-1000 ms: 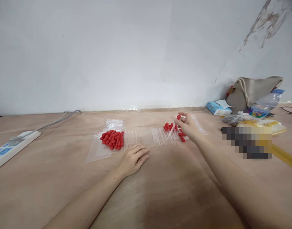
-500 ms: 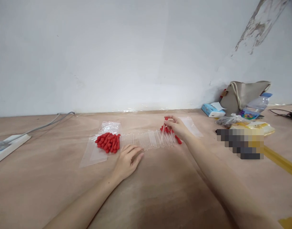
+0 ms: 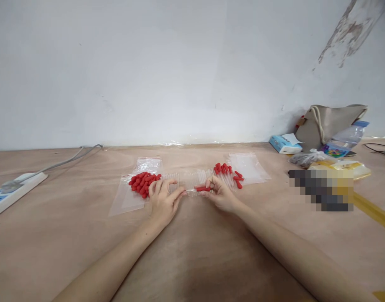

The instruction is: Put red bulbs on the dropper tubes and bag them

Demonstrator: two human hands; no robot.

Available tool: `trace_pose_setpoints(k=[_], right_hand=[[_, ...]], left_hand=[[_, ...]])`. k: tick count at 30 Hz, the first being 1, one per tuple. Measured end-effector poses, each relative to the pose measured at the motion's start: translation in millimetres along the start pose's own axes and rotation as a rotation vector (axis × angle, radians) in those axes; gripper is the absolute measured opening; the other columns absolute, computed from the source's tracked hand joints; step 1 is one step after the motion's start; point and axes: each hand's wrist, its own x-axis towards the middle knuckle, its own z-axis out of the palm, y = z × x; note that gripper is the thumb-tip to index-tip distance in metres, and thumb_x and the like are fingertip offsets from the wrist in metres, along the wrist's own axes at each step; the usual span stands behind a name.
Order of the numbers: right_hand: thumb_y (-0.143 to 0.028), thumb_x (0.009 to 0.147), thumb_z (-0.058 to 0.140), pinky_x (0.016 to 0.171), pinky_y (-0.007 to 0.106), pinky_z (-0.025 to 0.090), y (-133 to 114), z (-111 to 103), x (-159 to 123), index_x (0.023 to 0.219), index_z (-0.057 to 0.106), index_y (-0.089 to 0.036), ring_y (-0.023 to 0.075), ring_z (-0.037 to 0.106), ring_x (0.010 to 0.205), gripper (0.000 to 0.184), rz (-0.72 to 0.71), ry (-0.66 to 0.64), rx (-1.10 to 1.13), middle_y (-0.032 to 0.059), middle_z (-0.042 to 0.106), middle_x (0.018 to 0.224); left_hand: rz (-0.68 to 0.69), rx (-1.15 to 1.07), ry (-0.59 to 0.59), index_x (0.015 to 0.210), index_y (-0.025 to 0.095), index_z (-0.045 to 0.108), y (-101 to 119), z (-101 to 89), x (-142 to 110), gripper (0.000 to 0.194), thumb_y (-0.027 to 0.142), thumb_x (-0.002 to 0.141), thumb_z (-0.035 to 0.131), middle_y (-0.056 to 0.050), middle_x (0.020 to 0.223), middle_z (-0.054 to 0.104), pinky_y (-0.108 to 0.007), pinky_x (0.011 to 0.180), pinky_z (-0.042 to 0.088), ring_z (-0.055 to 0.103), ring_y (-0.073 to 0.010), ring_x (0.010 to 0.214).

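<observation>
Between my hands lies a glass dropper, level, its clear tube [image 3: 190,191] to the left and its red rubber bulb [image 3: 202,189] to the right. My left hand [image 3: 162,200] pinches the tube's left end between thumb and fingertips. The fingers of my right hand [image 3: 222,195] are closed on the bulb. Behind them a row of clear tubes [image 3: 189,178] lies across the table. A heap of loose red bulbs [image 3: 144,183] rests by my left hand. Beyond my right hand, several red bulbs [image 3: 223,168] sit at the ends of tubes.
Clear plastic bags [image 3: 125,201] lie under the red heap, and another plastic bag [image 3: 247,167] is at the right. A power strip [image 3: 29,188] stands far left. Toward the right are a tissue pack [image 3: 285,144], a grey bag [image 3: 337,123], a plastic bottle [image 3: 349,138] and yellow tape [image 3: 373,207].
My right hand has come left and nearer from the far-right bulbs, bringing the dropper down to level. My left hand has closed on its tube. The view has shifted slightly.
</observation>
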Motion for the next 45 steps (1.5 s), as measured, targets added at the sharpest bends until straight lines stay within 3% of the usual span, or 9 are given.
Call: trace_pose_setpoints(k=[5, 9, 18, 27, 31, 34, 37, 40, 45], right_hand=[[-0.033, 0.078, 0.057, 0.073, 0.034, 0.039, 1.9, 1.7, -3.2, 0.086, 0.056, -0.021, 0.0171, 0.054, 0.077, 0.014, -0.269, 0.124, -0.59, 0.0049, 0.063, 0.08], [-0.03, 0.08, 0.055, 0.072, 0.034, 0.032, 8.5, 1.6, -4.2, 0.084, 0.062, -0.022, 0.0161, 0.052, 0.072, 0.011, -0.328, 0.126, -0.803, 0.0023, 0.064, 0.073], [-0.031, 0.079, 0.056, 0.073, 0.033, 0.029, 18.3, 4.3, -5.4, 0.075, 0.059, -0.019, 0.0135, 0.052, 0.068, 0.013, -0.359, 0.102, -0.793, 0.0005, 0.063, 0.069], [-0.032, 0.077, 0.058, 0.072, 0.034, 0.033, 14.5, 4.7, -4.9, 0.075, 0.061, -0.019, 0.014, 0.052, 0.067, 0.013, -0.348, 0.105, -0.709, 0.0014, 0.063, 0.067], [-0.034, 0.077, 0.057, 0.069, 0.031, 0.041, 13.5, 6.7, -0.5, 0.083, 0.061, -0.021, 0.0142, 0.056, 0.071, 0.016, -0.257, 0.131, -0.389, 0.0031, 0.064, 0.075], [-0.038, 0.075, 0.058, 0.065, 0.028, 0.045, 8.9, 1.2, 9.4, 0.098, 0.052, -0.022, 0.0129, 0.059, 0.072, 0.029, -0.113, 0.164, -0.094, 0.0012, 0.063, 0.078], [-0.046, 0.067, 0.062, 0.054, 0.024, 0.043, 1.7, -23.5, 26.7, 0.092, 0.044, -0.021, 0.0117, 0.057, 0.06, 0.039, -0.017, 0.385, 0.045, -0.0046, 0.057, 0.063], [-0.051, 0.067, 0.059, 0.05, 0.023, 0.039, 0.6, -61.0, 46.4, 0.083, 0.045, -0.02, 0.0121, 0.055, 0.053, 0.038, 0.112, 0.545, -0.147, -0.0053, 0.053, 0.055], [-0.048, 0.07, 0.056, 0.055, 0.025, 0.035, 24.6, -95.4, 65.9, 0.072, 0.053, -0.019, 0.014, 0.053, 0.057, 0.029, 0.305, 0.554, -0.784, -0.0014, 0.055, 0.057]], left_hand=[[0.035, -0.059, -0.107, 0.084, 0.023, 0.062, -2.3, -0.3, 0.7, 0.012, 0.025, 0.084, 0.051, 0.0, 0.079, 0.066, -0.043, 0.09, 0.023, 0.055, -0.0171, 0.079], [0.034, -0.106, -0.117, 0.084, 0.022, 0.062, 0.5, -0.4, -2.8, 0.011, 0.023, 0.084, 0.051, 0.001, 0.077, 0.067, -0.04, 0.084, 0.026, 0.057, -0.015, 0.071], [0.02, -0.245, -0.093, 0.084, 0.022, 0.063, 8.1, 4.0, -11.3, 0.011, 0.019, 0.083, 0.052, 0.002, 0.073, 0.067, -0.035, 0.077, 0.026, 0.058, -0.0117, 0.064], [-0.033, -0.291, -0.139, 0.083, 0.022, 0.065, 7.9, 5.7, -11.5, 0.013, 0.024, 0.084, 0.052, 0.002, 0.073, 0.068, -0.035, 0.079, 0.027, 0.059, -0.0115, 0.065], [-0.089, -0.339, -0.209, 0.084, 0.022, 0.065, 10.1, 7.1, -11.5, 0.017, 0.03, 0.085, 0.05, 0.002, 0.069, 0.067, -0.035, 0.082, 0.029, 0.058, -0.0113, 0.064], [-0.058, -0.367, -0.289, 0.098, 0.022, 0.062, 9.9, 5.5, -11.6, 0.023, 0.035, 0.083, 0.052, -0.002, 0.083, 0.067, -0.036, 0.084, 0.032, 0.058, -0.015, 0.078], [-0.071, -0.355, -0.357, 0.116, 0.021, 0.051, 6.1, 3.6, -13.5, 0.038, 0.037, 0.082, 0.052, -0.006, 0.106, 0.061, -0.037, 0.086, 0.036, 0.052, -0.0201, 0.098], [-0.08, -0.366, -0.385, 0.114, 0.021, 0.052, 1.8, 5.1, -16.6, 0.033, 0.032, 0.083, 0.049, -0.007, 0.112, 0.056, -0.037, 0.088, 0.038, 0.049, -0.0207, 0.103], [-0.061, -0.386, -0.404, 0.109, 0.02, 0.055, 0.6, 10.0, -18.9, 0.029, 0.028, 0.082, 0.05, -0.007, 0.111, 0.056, -0.039, 0.089, 0.04, 0.049, -0.0216, 0.104]])
